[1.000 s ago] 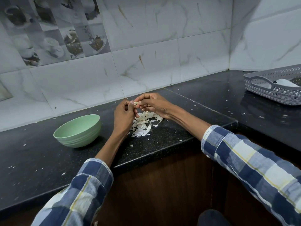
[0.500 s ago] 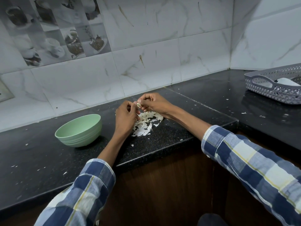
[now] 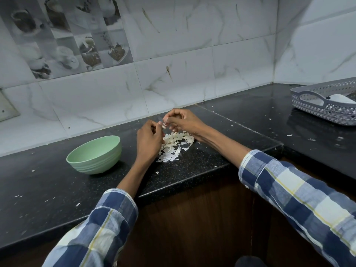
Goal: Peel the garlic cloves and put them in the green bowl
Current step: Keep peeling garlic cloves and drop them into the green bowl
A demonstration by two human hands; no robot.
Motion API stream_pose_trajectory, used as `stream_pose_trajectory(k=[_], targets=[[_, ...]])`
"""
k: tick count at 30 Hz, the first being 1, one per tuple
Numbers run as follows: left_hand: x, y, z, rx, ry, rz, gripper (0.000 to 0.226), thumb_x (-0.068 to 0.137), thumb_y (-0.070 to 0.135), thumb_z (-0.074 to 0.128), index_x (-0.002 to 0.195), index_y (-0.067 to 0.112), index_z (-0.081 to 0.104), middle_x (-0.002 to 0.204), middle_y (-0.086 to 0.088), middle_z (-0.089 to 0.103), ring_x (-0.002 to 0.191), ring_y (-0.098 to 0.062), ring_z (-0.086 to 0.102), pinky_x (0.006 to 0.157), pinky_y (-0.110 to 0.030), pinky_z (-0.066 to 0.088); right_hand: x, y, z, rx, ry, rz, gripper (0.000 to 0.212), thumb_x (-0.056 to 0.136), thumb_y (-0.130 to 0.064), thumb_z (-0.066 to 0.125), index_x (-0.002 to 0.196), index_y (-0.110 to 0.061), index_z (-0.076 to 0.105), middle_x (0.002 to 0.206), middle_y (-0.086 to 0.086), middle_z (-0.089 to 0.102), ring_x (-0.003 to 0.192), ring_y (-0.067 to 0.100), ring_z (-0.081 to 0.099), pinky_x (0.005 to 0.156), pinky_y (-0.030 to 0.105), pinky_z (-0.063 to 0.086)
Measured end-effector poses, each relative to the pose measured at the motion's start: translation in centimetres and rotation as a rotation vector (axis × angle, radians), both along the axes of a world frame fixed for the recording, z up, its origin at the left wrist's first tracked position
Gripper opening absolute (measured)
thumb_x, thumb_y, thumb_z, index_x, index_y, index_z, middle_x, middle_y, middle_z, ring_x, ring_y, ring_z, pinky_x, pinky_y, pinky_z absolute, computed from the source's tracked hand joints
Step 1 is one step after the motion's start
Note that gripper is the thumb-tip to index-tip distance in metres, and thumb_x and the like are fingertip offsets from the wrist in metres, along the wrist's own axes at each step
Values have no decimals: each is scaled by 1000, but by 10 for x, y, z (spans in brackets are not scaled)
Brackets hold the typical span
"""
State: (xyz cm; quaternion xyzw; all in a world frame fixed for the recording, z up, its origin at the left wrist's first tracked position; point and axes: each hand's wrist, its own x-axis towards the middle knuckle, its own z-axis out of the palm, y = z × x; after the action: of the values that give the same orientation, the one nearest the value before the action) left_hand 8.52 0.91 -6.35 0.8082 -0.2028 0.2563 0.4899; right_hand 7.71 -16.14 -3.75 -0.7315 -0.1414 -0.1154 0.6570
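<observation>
My left hand (image 3: 148, 139) and my right hand (image 3: 185, 120) meet above the black counter, both pinching one small garlic clove (image 3: 164, 123) with pale skin hanging from it. Most of the clove is hidden by my fingertips. Under the hands lies a pile of white garlic peels (image 3: 173, 144). The green bowl (image 3: 95, 154) stands on the counter to the left of my left hand, a short gap away. Its inside is hidden from this angle.
A grey perforated basket (image 3: 323, 105) with a white item inside sits at the far right of the counter (image 3: 221, 153). Small peel flakes are scattered over the counter. Tiled walls close the back and right. The counter's front edge steps back near my right forearm.
Both hands stay together on the clove above the peels, with only small finger movements. The view has shifted slightly.
</observation>
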Motion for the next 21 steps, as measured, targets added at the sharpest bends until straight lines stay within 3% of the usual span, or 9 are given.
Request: stream_pose_trajectory(k=[6,10,12,15,21], targets=[[0,6,0,45,-45,26,22,102,43,65,92,24,70,76,7,73,67,-10,70,74,-46,62,-1,-6,4,200,59,17,33,95,-12,72,121,7,66,98,13,69,79,14,58,75,25,50],[1,8,1,108,-92,22,8,94,35,77,98,29,73,86,11,73,78,-11,70,77,-46,62,-2,-5,4,214,72,35,35,94,-8,71,122,11,64,94,13,72,76,14,61,75,25,51],[-1,7,1,103,-130,40,8,98,38,71,94,31,73,88,12,72,79,-6,68,77,-45,61,-2,-5,4,204,70,37,33,94,-8,72,120,9,65,96,15,73,76,14,62,75,25,52],[-2,6,2,115,-179,94,32,107,47,54,95,26,74,93,12,67,81,2,61,78,-42,58,0,-6,3,156,61,23,32,91,-10,76,118,5,68,100,16,75,77,13,64,75,24,54],[-5,8,5,99,-303,41,24,100,45,69,107,22,72,101,12,67,85,-2,64,74,-30,55,3,-5,1,50,31,-24,34,85,-18,83,112,0,73,97,10,76,80,12,69,77,24,58]])
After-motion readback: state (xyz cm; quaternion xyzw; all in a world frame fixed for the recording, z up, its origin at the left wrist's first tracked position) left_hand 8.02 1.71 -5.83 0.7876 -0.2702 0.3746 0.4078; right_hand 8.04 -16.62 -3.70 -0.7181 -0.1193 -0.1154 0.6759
